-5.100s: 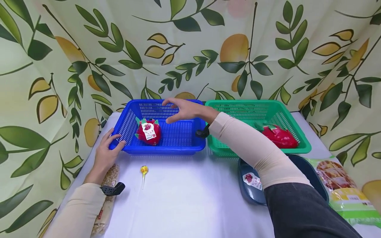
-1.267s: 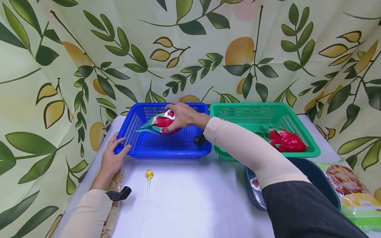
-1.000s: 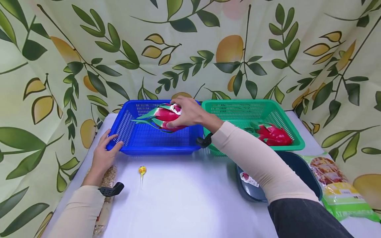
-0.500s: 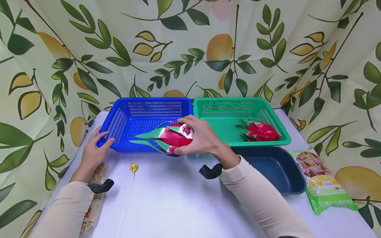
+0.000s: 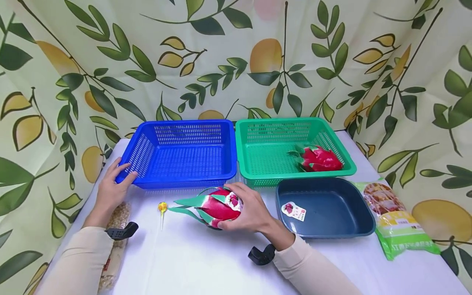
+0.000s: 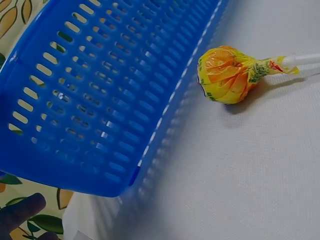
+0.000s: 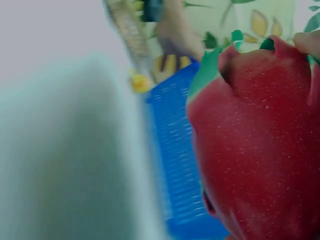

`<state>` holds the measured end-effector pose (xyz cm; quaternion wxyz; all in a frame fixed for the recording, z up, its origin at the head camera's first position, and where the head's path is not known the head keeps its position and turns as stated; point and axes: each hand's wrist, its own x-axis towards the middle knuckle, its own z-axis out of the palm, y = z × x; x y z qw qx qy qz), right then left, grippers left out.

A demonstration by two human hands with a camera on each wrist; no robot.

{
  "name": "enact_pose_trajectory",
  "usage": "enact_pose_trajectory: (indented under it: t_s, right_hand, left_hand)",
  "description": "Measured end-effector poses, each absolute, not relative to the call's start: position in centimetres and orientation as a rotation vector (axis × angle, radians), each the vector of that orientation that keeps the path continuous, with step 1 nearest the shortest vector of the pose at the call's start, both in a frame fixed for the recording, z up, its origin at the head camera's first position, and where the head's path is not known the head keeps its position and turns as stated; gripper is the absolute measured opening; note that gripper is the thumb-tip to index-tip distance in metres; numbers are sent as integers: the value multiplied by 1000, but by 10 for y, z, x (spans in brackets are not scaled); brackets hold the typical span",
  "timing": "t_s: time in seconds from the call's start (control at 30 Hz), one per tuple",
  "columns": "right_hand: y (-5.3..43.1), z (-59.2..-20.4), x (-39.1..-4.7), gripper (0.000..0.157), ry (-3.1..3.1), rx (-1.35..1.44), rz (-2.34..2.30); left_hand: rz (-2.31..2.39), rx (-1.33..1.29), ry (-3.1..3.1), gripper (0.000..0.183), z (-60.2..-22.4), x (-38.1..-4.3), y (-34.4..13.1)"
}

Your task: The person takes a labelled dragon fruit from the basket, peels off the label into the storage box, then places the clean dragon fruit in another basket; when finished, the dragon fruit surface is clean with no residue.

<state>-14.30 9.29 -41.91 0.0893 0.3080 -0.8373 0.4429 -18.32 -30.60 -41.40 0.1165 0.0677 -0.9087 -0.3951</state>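
Observation:
A red dragon fruit [image 5: 219,207] with long green scales and a white label is gripped in my right hand [image 5: 250,209], in front of the blue basket [image 5: 177,182]. In the right wrist view the dragon fruit [image 7: 260,135] fills the right side; most of that hand is out of sight. My left hand [image 5: 112,188] is at the blue basket's front left corner, thumb and fingers spread by the rim. Fingertips [image 6: 22,212] show low in the left wrist view. A yellow-wrapped lollipop [image 5: 162,208] lies on the table near the dragon fruit's scale tips.
Beside the blue basket stands a green basket [image 5: 258,174] with another dragon fruit [image 5: 321,159] inside. A dark blue tub [image 5: 332,209] bearing a loose label [image 5: 293,211] sits in front of it. A green-and-yellow packet [image 5: 400,225] lies far right; a clear bag [image 5: 114,254] lies under my left forearm.
My right hand has taken the labelled dragon fruit from the blue basket and carried it over the front rim towards me. My left hand has stayed at the basket corner.

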Motion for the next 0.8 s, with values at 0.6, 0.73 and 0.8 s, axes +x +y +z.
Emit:
enact_pose_trajectory:
  t_s: [0.6, 0.73, 0.8]
  right_hand:
    - [100, -478, -136, 93, -2457, 981, 1308]
    - [102, -478, -140, 96, -2420, 1040, 1362]
    - [103, -478, -143, 98, -2406, 1046, 1377]
  left_hand:
    - [-1007, -119, -2300, 59, -375, -139, -273]
    - [-1031, -472, -2158, 68, -369, -125, -240]
    - [-1054, -610, -2138, 76, -368, -123, -224]
